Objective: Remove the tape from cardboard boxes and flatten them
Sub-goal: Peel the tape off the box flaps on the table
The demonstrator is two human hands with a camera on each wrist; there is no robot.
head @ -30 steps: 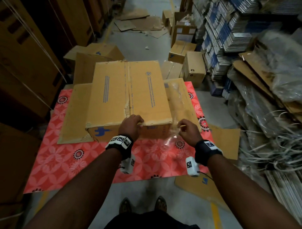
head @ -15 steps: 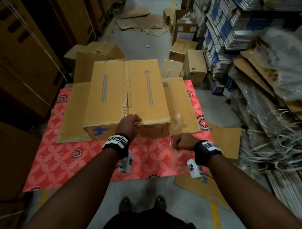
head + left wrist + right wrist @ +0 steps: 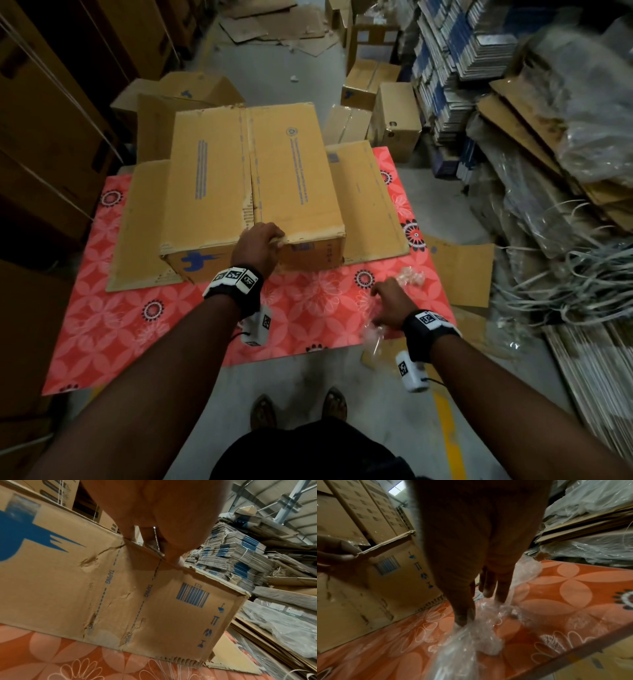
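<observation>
Tape (image 3: 371, 330) pulled clear (crumpled) | right grip (image 3: 390, 305) nearer | left hand (image 3: 258, 245) on box (image 3: 253, 178)

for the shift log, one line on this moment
left hand: grips brown cardboard box edge | right hand: holds clear crumpled tape

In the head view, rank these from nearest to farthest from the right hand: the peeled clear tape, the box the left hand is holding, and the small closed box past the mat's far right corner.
From the right hand:
1. Clear tape, pinched in that hand, trailing down off the mat's near edge.
2. Cardboard box, on the mat ahead and to the left, gripped by the left hand.
3. Small closed box, on the floor beyond the mat's far right corner.
</observation>
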